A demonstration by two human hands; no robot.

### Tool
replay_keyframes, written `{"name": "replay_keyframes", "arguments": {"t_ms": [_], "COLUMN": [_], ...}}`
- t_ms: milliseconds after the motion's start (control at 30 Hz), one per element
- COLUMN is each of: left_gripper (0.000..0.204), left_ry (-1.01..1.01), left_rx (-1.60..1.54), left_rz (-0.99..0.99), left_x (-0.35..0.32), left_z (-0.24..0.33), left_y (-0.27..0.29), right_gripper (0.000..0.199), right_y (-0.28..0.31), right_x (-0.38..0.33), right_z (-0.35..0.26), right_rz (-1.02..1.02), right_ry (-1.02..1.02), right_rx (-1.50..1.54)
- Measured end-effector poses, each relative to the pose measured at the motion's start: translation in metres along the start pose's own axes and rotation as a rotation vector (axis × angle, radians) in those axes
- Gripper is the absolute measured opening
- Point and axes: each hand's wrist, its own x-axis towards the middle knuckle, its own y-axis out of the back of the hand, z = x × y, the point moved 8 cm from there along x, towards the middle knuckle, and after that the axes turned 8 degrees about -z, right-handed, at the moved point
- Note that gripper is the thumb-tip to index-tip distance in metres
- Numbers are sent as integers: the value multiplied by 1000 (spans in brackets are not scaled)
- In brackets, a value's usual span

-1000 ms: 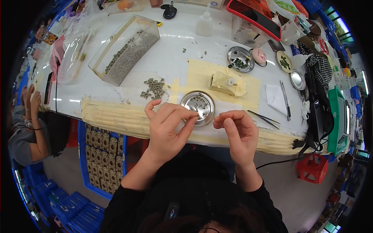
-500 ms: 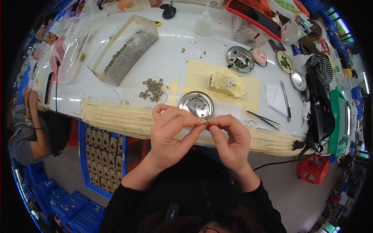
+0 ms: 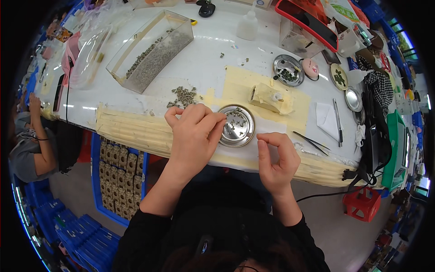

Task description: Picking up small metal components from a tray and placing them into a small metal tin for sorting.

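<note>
My left hand (image 3: 195, 138) is over the left rim of a round metal dish (image 3: 250, 136). Its thumb and forefinger are pinched together, and anything between them is too small to make out. Small greenish-grey pieces (image 3: 236, 119) lie scattered in the dish. To the right of the dish, my right hand (image 3: 280, 161) is raised with thumb and forefinger curled close together; I cannot make out what they hold, if anything. Beyond my left hand is a loose pile of similar small pieces (image 3: 184, 96).
A clear box (image 3: 156, 61) of small pieces stands at the back left. Behind the dish sits a tape-wrapped block (image 3: 267, 100). Tweezers (image 3: 311, 143), a pen (image 3: 338, 122) and a dish of dark green pieces (image 3: 297, 81) are on the right. Another person (image 3: 34, 145) sits at far left.
My hands were fingertip to fingertip in front of the dish, around a tiny piece. They have parted: the left moved up and left to the dish's rim, the right slightly right.
</note>
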Motion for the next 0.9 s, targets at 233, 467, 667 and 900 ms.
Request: {"name": "replay_keyframes", "arguments": {"t_ms": [233,467,667,900], "left_gripper": [9,9,8,8], "left_ry": [139,255,212,42], "left_rx": [-146,-168,-126,96], "left_rz": [169,329,194,86], "left_x": [-8,-19,-1,21], "left_z": [-30,-68,-57,-31], "left_y": [30,57,49,34], "right_gripper": [9,8,7,7], "right_y": [1,1,0,0], "right_x": [-1,-1,-2,-2], "right_z": [6,5,5,3], "right_rz": [4,0,9,10], "right_ry": [-32,-27,-17,-8], "right_rx": [43,42,35,18]}}
